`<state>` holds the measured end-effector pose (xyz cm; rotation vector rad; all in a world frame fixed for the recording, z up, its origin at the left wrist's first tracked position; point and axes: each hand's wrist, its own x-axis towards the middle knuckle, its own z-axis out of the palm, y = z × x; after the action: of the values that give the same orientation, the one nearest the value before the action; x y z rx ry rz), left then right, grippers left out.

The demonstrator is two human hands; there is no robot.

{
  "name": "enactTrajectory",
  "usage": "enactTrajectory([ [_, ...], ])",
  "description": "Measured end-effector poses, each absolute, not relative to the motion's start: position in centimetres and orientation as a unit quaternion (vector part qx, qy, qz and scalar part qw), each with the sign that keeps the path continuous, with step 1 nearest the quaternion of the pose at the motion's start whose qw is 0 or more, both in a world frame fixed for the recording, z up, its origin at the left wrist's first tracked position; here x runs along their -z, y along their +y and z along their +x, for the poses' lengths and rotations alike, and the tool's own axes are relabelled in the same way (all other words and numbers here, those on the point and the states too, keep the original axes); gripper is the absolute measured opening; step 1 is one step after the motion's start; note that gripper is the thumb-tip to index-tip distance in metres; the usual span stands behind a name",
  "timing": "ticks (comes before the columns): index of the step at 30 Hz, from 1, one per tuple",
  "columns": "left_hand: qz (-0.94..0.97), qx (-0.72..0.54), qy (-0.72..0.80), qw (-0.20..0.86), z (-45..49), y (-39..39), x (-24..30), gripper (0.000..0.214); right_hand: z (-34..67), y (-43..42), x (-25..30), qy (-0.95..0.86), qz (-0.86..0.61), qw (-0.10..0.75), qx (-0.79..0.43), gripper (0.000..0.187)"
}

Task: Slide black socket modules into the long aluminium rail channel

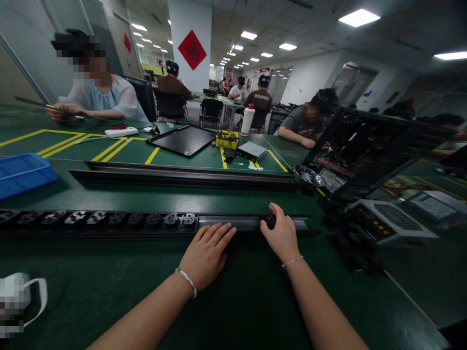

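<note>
A long black channel (255, 223) lies across the green table. Along its left part sits a row of several small dark and silver socket-like inserts (97, 218). My left hand (207, 253) rests with fingers stretched out over the near edge of the channel, just right of the last insert, and holds nothing. Toward the channel's right end, my right hand (282, 233) has its thumb and fingers around a small dark insert (270, 221), mostly hidden by the hand. Bare inner channel shows between my hands.
Behind the channel lie black rails (189, 177). A blue tray (25, 175) is at left, a white mug (18, 296) near front left. At right stand an open computer case (365, 146), a metal bowl (309, 176) and a power supply (392, 221). Co-workers sit beyond.
</note>
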<state>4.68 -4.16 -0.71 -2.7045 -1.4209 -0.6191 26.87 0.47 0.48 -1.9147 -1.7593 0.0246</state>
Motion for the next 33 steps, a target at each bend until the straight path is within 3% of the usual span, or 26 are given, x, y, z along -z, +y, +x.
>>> enactTrajectory([
  [4,-0.864,0.189,-0.465,0.038,4.77,-4.38,0.87,0.060,27.21,0.35,-0.06,-0.646,-0.722,0.244,0.047,0.053],
  [22,-0.862,0.191,-0.469,0.003,4.95,-4.37,0.41,0.059,27.52,0.44,-0.58,-0.645,-0.728,0.232,0.014,0.043],
  [33,-0.868,0.151,-0.469,0.062,5.05,-4.55,0.83,0.058,27.90,0.59,-0.53,-0.648,-0.724,0.235,-0.005,0.040],
])
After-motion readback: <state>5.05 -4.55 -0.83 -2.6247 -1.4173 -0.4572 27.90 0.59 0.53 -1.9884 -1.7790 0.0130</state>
